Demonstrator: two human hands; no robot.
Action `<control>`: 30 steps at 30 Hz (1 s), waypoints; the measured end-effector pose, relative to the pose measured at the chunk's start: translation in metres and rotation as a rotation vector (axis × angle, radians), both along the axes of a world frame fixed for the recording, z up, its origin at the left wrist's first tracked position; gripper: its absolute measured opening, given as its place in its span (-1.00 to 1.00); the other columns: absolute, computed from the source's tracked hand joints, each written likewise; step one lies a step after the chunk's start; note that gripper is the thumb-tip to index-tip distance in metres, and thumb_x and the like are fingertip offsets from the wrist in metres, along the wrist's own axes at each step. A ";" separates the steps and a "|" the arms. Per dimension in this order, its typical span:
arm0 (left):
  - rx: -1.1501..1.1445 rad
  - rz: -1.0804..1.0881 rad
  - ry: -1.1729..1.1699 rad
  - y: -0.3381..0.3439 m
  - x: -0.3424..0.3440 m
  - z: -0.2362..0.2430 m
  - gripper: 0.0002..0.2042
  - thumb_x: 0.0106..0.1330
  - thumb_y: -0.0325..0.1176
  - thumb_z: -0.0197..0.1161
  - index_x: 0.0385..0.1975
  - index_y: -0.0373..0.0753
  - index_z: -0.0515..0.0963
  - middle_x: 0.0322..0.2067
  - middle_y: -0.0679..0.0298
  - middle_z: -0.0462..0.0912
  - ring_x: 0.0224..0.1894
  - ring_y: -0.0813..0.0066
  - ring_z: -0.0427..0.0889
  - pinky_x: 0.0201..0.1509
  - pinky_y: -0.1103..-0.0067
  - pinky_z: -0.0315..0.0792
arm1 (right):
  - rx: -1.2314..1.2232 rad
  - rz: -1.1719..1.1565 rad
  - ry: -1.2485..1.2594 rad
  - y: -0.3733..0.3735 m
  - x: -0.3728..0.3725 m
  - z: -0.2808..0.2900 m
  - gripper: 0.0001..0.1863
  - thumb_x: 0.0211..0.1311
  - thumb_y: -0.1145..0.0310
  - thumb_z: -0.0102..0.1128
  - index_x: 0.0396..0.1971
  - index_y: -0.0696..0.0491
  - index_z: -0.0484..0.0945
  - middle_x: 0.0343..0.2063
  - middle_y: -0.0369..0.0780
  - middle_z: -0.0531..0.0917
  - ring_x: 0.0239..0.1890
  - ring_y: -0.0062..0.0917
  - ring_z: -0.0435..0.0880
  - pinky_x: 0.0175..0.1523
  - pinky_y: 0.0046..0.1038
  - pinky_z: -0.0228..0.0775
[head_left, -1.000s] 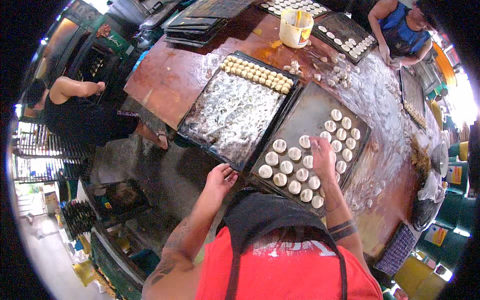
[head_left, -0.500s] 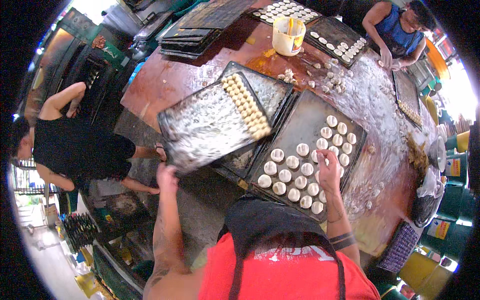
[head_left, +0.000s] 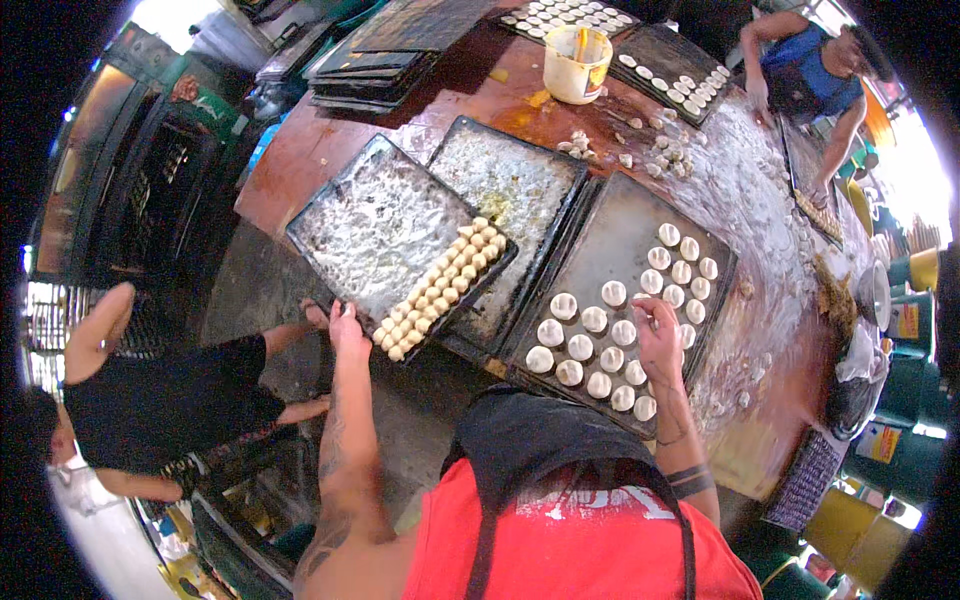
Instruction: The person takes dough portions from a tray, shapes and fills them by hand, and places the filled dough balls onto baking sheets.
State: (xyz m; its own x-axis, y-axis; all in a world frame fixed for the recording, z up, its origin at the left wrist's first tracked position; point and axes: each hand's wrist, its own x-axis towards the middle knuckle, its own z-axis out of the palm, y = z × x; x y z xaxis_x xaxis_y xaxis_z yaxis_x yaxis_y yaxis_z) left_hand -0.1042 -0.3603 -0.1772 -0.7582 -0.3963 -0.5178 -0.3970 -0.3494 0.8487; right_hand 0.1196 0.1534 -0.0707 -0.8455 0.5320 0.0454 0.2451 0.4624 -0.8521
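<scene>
1. Left hand [head_left: 347, 332]: thumb and fingers closed on the near-left rim of the floured tray [head_left: 380, 225], which sits askew, partly over a second tray [head_left: 505, 175], its near side out past the table's edge.
2. Right hand [head_left: 660, 338]: fingertips bunched together above the right-hand tray [head_left: 605, 235]; from where I stand, I cannot tell whether they pinch a piece of dough.
3. Dough balls [head_left: 440, 290]: packed in rows along the right, near side of the floured tray; flour coats the remainder.
4. Flattened rounds [head_left: 580, 347]: set out over the near and right parts of the right-hand tray. Metal shows at its far left, so I judge it well over half filled, with many balls remaining unflattened.
5. Table [head_left: 275, 190]: reddish, whitened by flour toward the right; loose dough pieces [head_left: 672, 160] lie beyond the trays, near a pale bucket [head_left: 575, 68].
6. Far side: stacked dark trays [head_left: 365, 78] at left; more rounds on another tray [head_left: 650, 50] at right.
7. Room: a person in black [head_left: 180, 360] at left; a person in blue [head_left: 822, 80] at far right, reaching toward a narrow tray [head_left: 803, 160].
</scene>
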 end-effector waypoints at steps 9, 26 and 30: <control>-0.285 -0.382 -0.089 -0.028 -0.028 0.077 -0.47 0.52 -0.41 0.17 0.47 -0.19 0.32 0.31 0.12 0.51 0.33 0.19 0.48 0.40 0.25 0.34 | 0.449 -0.328 -0.408 0.104 0.097 -0.014 -0.68 0.32 0.29 0.27 0.01 0.09 0.65 0.03 -0.11 0.66 0.07 -0.16 0.64 0.25 -0.23 0.43; -1.144 -1.222 0.463 0.164 -0.112 0.081 -0.76 0.34 -0.24 0.30 -0.10 -0.20 0.72 -0.20 0.03 0.78 -0.12 0.10 0.77 0.01 0.30 0.60 | 0.704 -0.498 -0.557 0.113 0.239 -0.068 -0.57 0.16 0.45 0.28 0.08 0.10 0.63 0.08 0.00 0.61 0.13 -0.09 0.59 0.23 -0.16 0.45; -1.046 -1.631 0.481 0.217 0.012 0.089 -0.75 0.27 -0.23 0.36 -0.17 -0.24 0.71 -0.29 0.02 0.77 -0.21 0.12 0.76 -0.08 0.29 0.60 | 0.726 -0.485 -0.535 0.118 0.305 -0.121 -0.61 0.17 0.45 0.29 0.04 0.11 0.63 -0.08 -0.05 0.64 -0.09 -0.17 0.64 0.08 -0.23 0.51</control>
